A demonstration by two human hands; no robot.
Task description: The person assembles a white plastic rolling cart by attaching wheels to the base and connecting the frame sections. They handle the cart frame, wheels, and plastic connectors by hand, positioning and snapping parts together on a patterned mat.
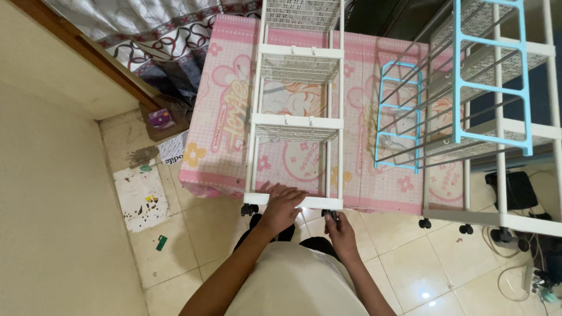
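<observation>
Near the floor, left hand (283,202) lies spread on the white rack's (300,126) bottom bar; right hand (341,229) pinches a black caster (332,215)

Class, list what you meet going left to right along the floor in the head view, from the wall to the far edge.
Green scrap → left hand on the white rack → right hand at its caster → blue-framed rack → tangled cables.

white top, dark trousers, bare forearms
</observation>
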